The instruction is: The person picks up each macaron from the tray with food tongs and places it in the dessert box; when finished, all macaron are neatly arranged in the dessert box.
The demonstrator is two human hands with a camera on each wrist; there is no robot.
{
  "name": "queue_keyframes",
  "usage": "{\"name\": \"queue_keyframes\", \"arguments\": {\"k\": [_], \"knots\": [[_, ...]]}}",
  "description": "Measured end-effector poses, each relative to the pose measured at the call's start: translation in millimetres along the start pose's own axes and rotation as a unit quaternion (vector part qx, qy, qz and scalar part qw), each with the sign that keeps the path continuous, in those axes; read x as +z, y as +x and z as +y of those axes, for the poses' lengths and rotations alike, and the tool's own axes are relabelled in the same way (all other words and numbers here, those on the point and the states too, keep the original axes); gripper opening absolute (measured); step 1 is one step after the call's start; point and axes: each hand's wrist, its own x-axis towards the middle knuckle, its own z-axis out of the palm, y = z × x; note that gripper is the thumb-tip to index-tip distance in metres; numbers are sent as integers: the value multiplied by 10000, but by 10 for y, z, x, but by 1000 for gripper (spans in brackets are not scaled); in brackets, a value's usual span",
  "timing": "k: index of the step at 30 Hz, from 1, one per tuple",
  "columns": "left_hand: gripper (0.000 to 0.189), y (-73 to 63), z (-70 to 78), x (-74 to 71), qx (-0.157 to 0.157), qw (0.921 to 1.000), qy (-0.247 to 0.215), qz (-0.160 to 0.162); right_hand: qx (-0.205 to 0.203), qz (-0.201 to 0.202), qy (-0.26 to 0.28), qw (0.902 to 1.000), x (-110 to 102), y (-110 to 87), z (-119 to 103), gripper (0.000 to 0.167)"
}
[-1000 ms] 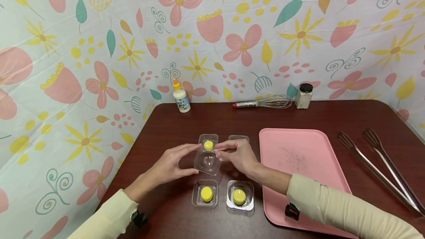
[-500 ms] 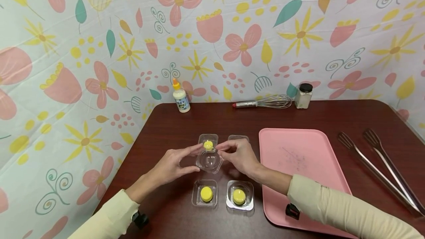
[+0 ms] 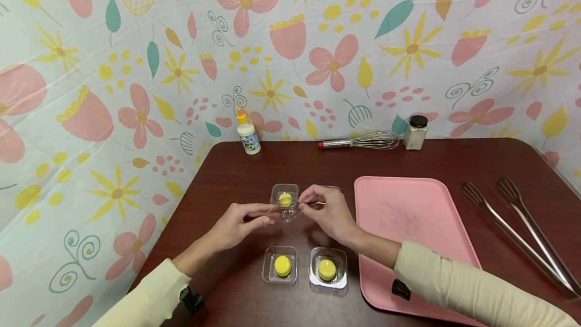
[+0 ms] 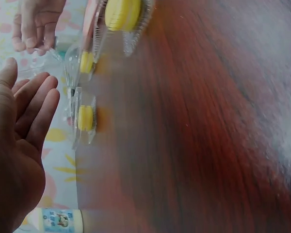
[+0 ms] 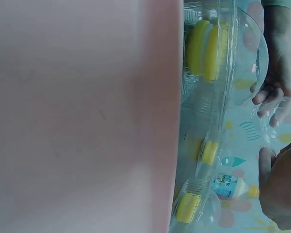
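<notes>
Several yellow macarons sit in square clear plastic trays. My right hand (image 3: 331, 214) pinches the edge of a clear domed plastic lid (image 3: 288, 214) between thumb and fingers. From the other side my left hand (image 3: 240, 226) reaches its extended fingers to the lid's left edge; in the left wrist view its palm shows with nothing gripped. Just behind the lid is the back-left macaron (image 3: 285, 199) in its tray (image 3: 292, 187). Most of the back-right tray (image 3: 335, 187) is hidden by my right hand. Nearer stand the front-left macaron (image 3: 282, 265) and front-right macaron (image 3: 327, 269).
To the right lies a pink tray (image 3: 408, 206), under my right forearm. Metal tongs (image 3: 522, 231) rest beyond it. Along the back stand a glue-type bottle (image 3: 248, 135), a whisk (image 3: 363, 140) and a black-capped jar (image 3: 415, 132). A flowered cloth (image 3: 290, 64) hangs behind the table.
The lid has tilted from facing the head camera to nearly edge-on, close to the back-left tray. My left fingers have lowered slightly and straightened. The macarons stay put.
</notes>
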Motion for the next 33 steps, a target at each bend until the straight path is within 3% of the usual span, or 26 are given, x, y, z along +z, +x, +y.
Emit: {"name": "queue_keyframes", "arguments": {"k": [7,12,19,22,26,33], "knots": [[38,17,29,-23,-476,9930,-1051,-238,-500,-53,-27,9987,7,-34,2,25],[43,30,64,-23,-675,9883,-1274,-504,-747,-78,273,9968,37,-54,-6,30],[59,32,127,77,-573,9898,-1089,-716,-1091,134,362,9933,81,-56,0,32],[66,35,169,139,-711,9905,-950,-698,-1237,185,389,9914,100,-53,19,30],[74,45,243,234,-905,9938,-454,-461,-1433,290,248,9889,125,-45,43,31],[85,77,338,383,-604,9962,575,258,-1631,464,-416,9846,141,-43,66,36]]}}
